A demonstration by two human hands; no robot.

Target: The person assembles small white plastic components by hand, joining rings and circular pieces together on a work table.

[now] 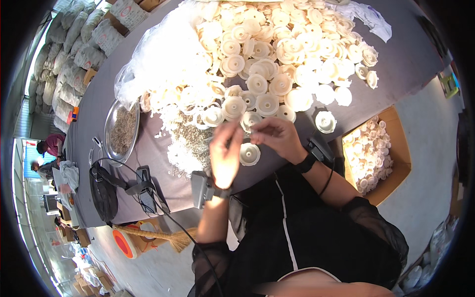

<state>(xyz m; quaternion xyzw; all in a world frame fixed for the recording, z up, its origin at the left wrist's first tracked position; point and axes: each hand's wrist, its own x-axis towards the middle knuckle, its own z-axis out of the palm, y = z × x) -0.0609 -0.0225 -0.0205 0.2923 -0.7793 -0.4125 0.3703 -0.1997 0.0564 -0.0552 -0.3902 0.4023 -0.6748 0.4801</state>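
My left hand (pixel 225 148) is over the near edge of the table, its fingers curled together and slightly blurred. What they hold, if anything, is too small to make out. Close beside it, the thumb and fingertips of my right hand (pixel 281 139) pinch together, and their contents cannot be told either. A round cream plastic disc (pixel 250 154) with a raised centre lies flat between and below the hands. Just beyond the fingertips sits another cream disc (pixel 251 120), partly covered. Left of my left hand spreads a pile of small metal-coloured and white pieces (pixel 190 148).
A large heap of cream discs (pixel 277 49) covers the far table beside a clear plastic bag (pixel 163 54). A metal tray (pixel 121 131) holds small pieces at left, near a black bag (pixel 103 193) and cables. A cardboard box (pixel 400 171) of discs stands at right.
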